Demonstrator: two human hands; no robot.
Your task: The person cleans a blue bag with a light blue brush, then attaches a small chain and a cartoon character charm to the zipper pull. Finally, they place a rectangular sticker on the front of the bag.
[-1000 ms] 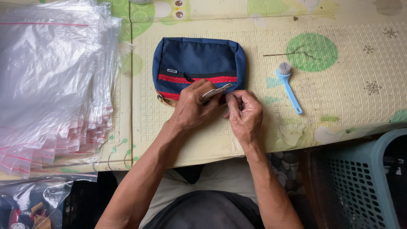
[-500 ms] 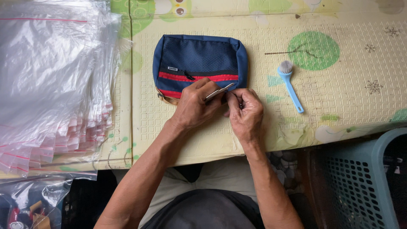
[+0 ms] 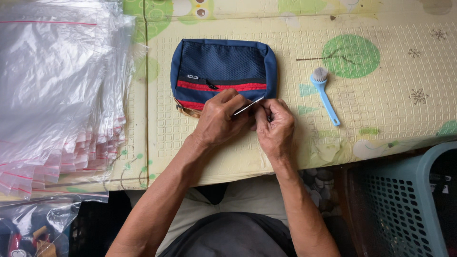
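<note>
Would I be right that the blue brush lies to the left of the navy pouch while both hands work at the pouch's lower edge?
Not quite: in the head view the blue brush lies to the right of the navy pouch. The left hand and right hand do work at its lower edge.

In front of me is the bench [image 3: 381, 128], covered with a pale yellow foam mat [image 3: 214, 157] that has a pattern of small squares, green circles and little snowflake shapes. A seam [image 3: 145, 95] in the mat runs from the far side toward me. On the mat, near the middle, lies a navy blue pouch [image 3: 221, 66] with red stripes and a mesh front. To the right of it, apart from it, lies a light blue brush [image 3: 325, 94] with white bristles. Beyond the brush lies a thin dark twig [image 3: 328, 58]. On the left side rests a thick stack of clear zip bags [image 3: 52, 90] with red strips.
</note>
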